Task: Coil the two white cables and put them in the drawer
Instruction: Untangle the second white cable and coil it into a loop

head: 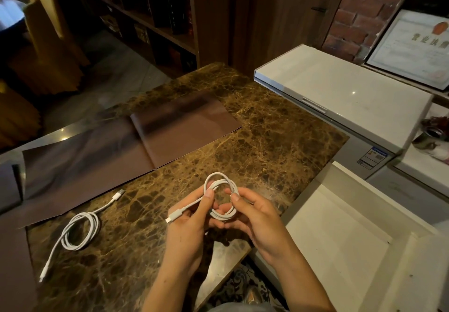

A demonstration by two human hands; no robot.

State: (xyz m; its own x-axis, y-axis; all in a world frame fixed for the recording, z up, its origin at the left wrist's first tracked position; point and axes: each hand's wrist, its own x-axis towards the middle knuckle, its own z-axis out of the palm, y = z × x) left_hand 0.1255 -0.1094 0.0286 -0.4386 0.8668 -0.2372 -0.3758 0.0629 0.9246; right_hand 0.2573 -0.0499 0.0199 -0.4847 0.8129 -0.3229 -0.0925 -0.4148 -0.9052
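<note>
Both my hands hold one white cable (220, 178) wound into a small coil above the marble table's front edge. My left hand (192, 221) pinches the coil's left side, and a plug end sticks out to the left past its fingers. My right hand (255, 217) grips the coil's right side between thumb and fingers. A second white cable (81, 230) lies loosely looped on the table at the left, with both plug ends trailing free. The open white drawer (340, 246) sits to the right of my hands, its inside bare.
The brown marble table (267, 141) carries a dark brown open folder (145, 136) at its back left. A white chest-like appliance (340, 88) stands behind the drawer. A metal can (427, 136) and a framed certificate (413, 46) are at the far right. Shelves stand behind.
</note>
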